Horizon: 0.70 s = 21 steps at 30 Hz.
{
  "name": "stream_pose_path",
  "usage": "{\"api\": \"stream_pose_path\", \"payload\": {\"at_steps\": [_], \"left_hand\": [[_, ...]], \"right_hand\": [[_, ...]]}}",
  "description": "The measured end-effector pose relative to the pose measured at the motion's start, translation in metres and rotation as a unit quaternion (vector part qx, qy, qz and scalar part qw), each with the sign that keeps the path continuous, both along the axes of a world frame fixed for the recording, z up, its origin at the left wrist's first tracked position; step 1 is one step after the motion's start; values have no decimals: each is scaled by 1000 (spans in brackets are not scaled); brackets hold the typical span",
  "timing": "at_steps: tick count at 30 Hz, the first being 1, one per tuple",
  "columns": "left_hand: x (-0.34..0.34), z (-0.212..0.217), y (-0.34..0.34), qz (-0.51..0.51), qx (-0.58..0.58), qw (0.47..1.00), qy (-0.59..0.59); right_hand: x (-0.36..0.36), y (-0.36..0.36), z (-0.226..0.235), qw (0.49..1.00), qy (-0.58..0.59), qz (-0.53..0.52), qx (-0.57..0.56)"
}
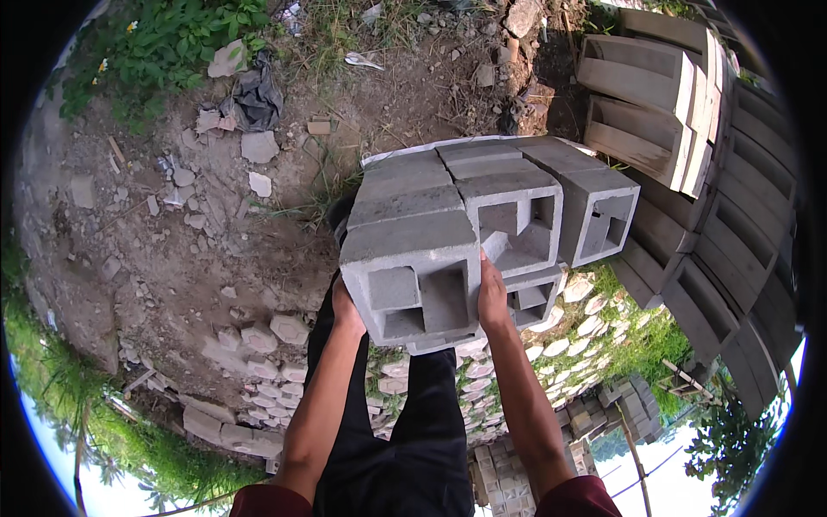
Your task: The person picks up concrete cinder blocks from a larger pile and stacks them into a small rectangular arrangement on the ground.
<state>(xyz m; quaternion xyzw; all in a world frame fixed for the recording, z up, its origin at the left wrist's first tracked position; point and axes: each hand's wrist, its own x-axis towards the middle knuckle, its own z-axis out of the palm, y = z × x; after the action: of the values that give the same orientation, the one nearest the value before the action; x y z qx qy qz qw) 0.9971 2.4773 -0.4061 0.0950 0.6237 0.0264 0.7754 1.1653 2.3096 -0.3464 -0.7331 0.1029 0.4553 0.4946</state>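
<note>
The block (405,248) is at the near-left corner of the stack (500,165), squeezed between the left hand (345,308) and right hand (493,295). The step looks like shifting or seating it; moving it calls for even pressure from 2 sides.

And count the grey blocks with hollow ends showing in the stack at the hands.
4: the front block between the left hand and right hand, the middle block to its right, the far-right block, and the lower block beneath the middle one. Others may be hidden.
</note>
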Motion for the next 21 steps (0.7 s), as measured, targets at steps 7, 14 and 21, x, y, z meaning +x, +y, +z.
{"api": "stream_pose_path", "payload": {"at_steps": [7,14,21], "left_hand": [[-2,-4,0,-3,24,1000,-8],[-10,-12,0,12,3,1000,1],[-12,-17,-2,13,1,1000,19]], "right_hand": [[3,0,-1,1000,26,-7,14],[4,8,5,999,35,-11,-27],[2,9,0,997,-33,-49,-58]]}}
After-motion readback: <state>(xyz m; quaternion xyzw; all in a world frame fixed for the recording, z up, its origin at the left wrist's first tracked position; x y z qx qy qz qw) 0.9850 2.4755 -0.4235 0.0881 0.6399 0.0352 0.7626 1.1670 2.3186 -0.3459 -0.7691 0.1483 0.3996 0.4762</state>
